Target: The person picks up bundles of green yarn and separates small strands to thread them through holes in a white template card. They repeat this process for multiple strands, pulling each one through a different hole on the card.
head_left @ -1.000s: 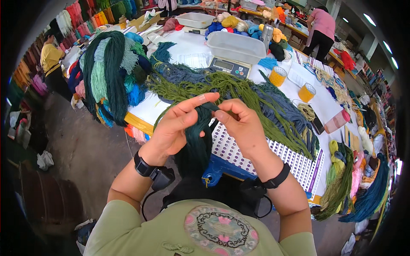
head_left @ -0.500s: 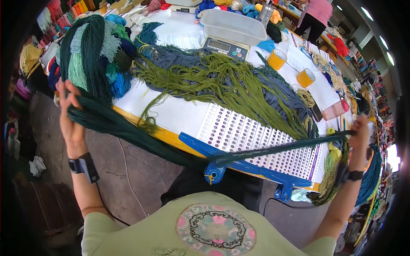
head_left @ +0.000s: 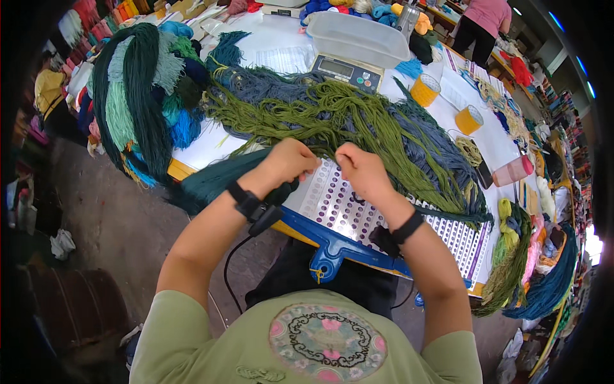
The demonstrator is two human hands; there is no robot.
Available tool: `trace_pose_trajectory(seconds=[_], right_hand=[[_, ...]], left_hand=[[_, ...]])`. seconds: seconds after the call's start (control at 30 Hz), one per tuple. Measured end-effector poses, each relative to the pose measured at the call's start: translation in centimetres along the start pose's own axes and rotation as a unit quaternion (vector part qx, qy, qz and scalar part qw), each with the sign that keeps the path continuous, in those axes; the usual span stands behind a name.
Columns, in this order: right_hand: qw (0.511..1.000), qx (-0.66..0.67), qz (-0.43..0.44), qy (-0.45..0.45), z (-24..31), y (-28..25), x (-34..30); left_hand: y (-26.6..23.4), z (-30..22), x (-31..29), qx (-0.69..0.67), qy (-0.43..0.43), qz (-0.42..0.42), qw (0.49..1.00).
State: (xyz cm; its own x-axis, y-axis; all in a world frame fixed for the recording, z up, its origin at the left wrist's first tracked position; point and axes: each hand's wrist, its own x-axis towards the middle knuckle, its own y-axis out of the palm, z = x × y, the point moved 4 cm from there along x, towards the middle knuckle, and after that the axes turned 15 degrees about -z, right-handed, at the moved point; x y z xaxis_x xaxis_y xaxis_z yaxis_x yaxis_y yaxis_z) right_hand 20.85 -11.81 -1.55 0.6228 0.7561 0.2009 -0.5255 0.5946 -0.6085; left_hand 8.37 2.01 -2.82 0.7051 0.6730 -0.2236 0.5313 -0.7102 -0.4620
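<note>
Dark green yarn (head_left: 220, 181): beneath the left forearm, across the table (head_left: 197, 153) edge
Handling: probably light, soft, limp, easily tangled; best held around the gathered bundle
Left hand (head_left: 290, 160), right hand (head_left: 366, 171): fingers curled; cannot tell whether they grip strands
Olive yarn (head_left: 348, 102): just beyond

In front of the digital scale (head_left: 350, 72), the yarn skeins (head_left: 358, 118) are olive and slate-blue, the hank (head_left: 220, 180) dark green, the sheet (head_left: 342, 205) white with purple dot rows.
</note>
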Motion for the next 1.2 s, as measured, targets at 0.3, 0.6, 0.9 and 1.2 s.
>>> trace_pose_trajectory(seconds=[0.3,0.6,0.9,1.2], right_hand=[[0.999,-0.012,0.029,-0.014,-1.7,2.1,0.1],[0.999,0.004,0.042,0.03,-1.1,1.7,0.7],[0.999,-0.033,-0.016,0.0,-0.3,1.4,-0.1],[0.997,-0.031,0.068,-0.028,-0.1,0.5,0.4]], left_hand=[[1.0,-0.7,1.1,0.065,-0.012,0.022,0.998],[0.9,-0.3,2.1,-0.048,-0.118,0.138,0.982],[1.0,-0.8,2.8,0.045,-0.098,0.177,0.978],[-4.7,2.4,3.1,-0.024,-0.031,-0.014,0.999]])
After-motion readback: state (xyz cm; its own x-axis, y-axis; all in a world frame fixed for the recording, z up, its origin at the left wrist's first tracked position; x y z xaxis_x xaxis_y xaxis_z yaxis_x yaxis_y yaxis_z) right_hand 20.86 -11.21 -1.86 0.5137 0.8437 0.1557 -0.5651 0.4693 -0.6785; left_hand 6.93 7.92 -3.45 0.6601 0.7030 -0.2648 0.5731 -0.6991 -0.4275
